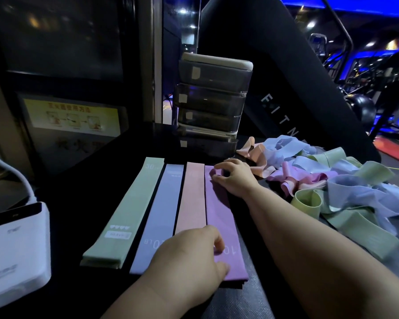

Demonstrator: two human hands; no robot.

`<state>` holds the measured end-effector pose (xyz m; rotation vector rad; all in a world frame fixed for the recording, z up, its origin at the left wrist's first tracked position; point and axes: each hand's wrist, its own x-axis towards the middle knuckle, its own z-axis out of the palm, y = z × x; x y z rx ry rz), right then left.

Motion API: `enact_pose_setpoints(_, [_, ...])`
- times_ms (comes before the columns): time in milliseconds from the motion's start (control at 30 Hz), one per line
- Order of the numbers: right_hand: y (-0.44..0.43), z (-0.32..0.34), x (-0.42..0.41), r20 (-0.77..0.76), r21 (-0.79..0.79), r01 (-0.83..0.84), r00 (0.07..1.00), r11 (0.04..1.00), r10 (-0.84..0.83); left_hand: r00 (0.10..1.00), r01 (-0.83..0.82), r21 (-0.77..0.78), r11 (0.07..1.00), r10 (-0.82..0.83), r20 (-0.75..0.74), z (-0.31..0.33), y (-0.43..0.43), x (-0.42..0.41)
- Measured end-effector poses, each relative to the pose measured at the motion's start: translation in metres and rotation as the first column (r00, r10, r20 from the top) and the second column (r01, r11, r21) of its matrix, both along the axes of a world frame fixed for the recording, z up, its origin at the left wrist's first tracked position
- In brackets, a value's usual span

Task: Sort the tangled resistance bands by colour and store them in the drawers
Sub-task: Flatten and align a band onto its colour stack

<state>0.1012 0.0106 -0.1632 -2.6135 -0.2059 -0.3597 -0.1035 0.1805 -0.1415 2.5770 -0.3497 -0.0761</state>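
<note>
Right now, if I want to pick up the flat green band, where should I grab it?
Probably pinch the green band at its near end, coming from the left. It lies flat with the blue band close along its right side but bare table on its left, and that end's layered edge offers a lip.
</note>
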Motion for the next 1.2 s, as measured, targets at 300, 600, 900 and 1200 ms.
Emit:
enact_pose_setpoints(300, [-0.024, 0.046, -0.049, 0.16, 0.154, -0.007, 0.987, 0.988, -0.018, 1.0, -0.003, 0.027, 1.0, 0.003, -0.017, 0.013, -0.002, -0.008])
enact_pose_setpoints(600, [-0.133, 0.049, -0.096, 0.227, 0.204, 0.144, 0.955, 0.968, -0.19, 0.995, -0.036, -0.031, 0.999, 0.039, 0.094, 0.044, -0.062, -0.016])
enact_pose_setpoints(900, [-0.185, 0.037, -0.114, 0.156, 0.353, 0.189, 0.954, 0.916, -0.256, 0.997, -0.057, -0.13, 0.99, 0.065, 0.053, 0.034, -0.187, 0.045])
enact_pose_setpoints(1200, [-0.205, 0.044, -0.115, 0.081, 0.39, 0.111, 0.985, 0.914, -0.154, 0.985, -0.139, -0.275, 0.951, 0.161, 0.06, 0.0, -0.211, 0.082])
